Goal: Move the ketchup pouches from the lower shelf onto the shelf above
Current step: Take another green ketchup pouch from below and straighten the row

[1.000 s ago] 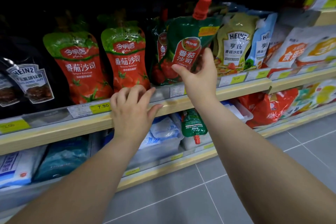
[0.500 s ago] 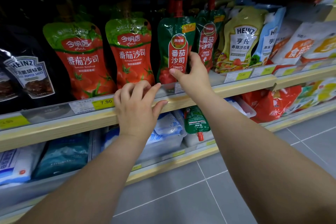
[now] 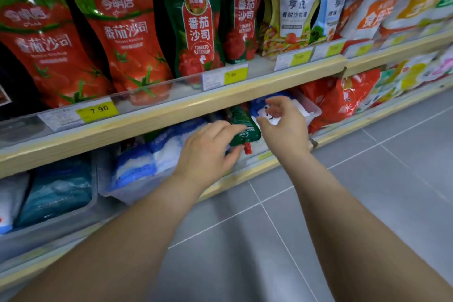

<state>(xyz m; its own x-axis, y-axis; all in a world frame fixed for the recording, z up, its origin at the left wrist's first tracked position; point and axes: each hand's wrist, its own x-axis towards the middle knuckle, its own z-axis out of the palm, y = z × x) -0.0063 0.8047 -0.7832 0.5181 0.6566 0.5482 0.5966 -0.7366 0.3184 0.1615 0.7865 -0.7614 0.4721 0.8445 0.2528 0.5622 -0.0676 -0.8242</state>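
Observation:
A green ketchup pouch (image 3: 245, 123) lies upside down on the lower shelf, its red cap (image 3: 247, 148) pointing toward the floor. My left hand (image 3: 208, 148) is on its left side, with index finger above and thumb below pinching the cap end. My right hand (image 3: 282, 124) hovers just right of the pouch, fingers spread and holding nothing. Two matching green pouches (image 3: 196, 29) (image 3: 242, 17) stand on the upper shelf (image 3: 257, 91). The back of the lower pouch is hidden under that shelf.
Big red ketchup pouches (image 3: 127, 32) stand left of the green ones, Heinz dressing pouches (image 3: 294, 12) to the right. Clear bins of blue-and-white bags (image 3: 147, 162) and red bags (image 3: 335, 98) fill the lower shelf. Grey floor tiles (image 3: 269, 228) lie below.
My right hand let go of the green pouch, which now stands on the upper shelf. Both hands dropped to the lower shelf, and the left hand now touches the pouch lying there.

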